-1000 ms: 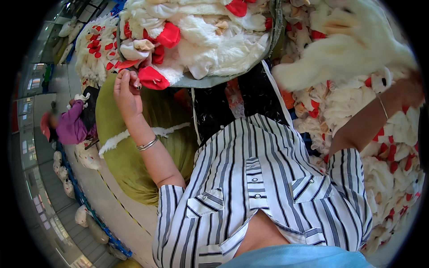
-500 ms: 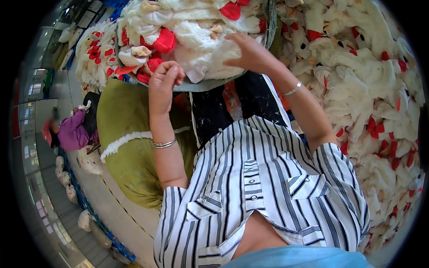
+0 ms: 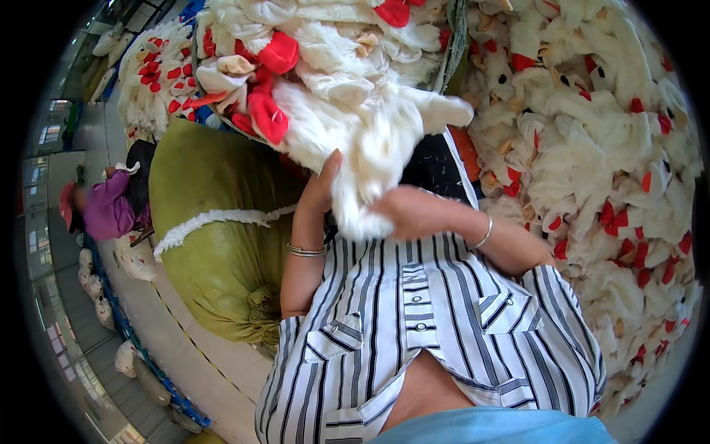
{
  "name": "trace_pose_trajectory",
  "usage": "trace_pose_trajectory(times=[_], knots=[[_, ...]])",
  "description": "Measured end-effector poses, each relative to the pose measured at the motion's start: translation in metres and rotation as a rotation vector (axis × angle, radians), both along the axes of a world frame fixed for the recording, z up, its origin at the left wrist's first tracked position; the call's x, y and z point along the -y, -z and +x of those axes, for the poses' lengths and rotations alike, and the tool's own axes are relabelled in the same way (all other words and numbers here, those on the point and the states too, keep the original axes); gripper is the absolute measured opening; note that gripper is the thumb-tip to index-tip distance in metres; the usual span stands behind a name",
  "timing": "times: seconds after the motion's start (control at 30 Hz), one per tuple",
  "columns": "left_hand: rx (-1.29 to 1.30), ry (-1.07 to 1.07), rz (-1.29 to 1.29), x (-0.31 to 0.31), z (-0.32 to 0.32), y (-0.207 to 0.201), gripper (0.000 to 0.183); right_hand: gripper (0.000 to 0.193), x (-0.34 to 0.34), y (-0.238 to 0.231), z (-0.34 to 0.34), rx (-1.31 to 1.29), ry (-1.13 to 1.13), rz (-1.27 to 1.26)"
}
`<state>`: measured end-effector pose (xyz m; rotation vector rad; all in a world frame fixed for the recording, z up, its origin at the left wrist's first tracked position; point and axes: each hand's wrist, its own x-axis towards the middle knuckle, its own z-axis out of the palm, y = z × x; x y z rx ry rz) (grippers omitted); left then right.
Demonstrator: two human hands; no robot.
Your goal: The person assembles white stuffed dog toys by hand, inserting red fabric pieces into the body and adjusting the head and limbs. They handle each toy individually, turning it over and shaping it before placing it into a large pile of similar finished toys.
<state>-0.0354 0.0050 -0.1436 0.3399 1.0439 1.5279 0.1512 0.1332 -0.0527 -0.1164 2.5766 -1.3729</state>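
Gripping hands: my left hand and right hand, closed on a white plush skin.
Plush skin: before my striped shirt, overlapping the heaped container.
Olive sack: at my left.

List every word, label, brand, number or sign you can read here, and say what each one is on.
There is no readable text anywhere in this picture.
Fluffy white plush piece in the left hand and right hand: none visible.
Bulging olive-green cloth sack: none visible.
Black-and-white striped shirt: none visible.
Glassy grey background at far left: too small and blurred to tell.
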Motion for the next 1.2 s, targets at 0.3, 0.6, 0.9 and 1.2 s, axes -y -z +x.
trace_pose_trajectory(times=[0.3,0.6,0.9,1.2], knots=[[-0.205,-0.371,0.038,0.000,0.008,-0.032,0.050,0.031,-0.034,-0.009,0.018,0.012,-0.087,-0.116],[-1.178,0.411,0.189,0.020,0.044,-0.049,0.062,0.048,-0.069,0.004,-0.025,0.176,0.606,-0.918],[-0.831,0.649,-0.018,0.002,0.046,-0.067,0.071,0.041,-0.077,0.020,-0.014,-0.111,0.724,-0.944],[-0.209,-0.219,0.403,-0.026,0.000,-0.079,0.053,0.043,-0.077,0.018,-0.001,-0.099,0.516,-0.982]])
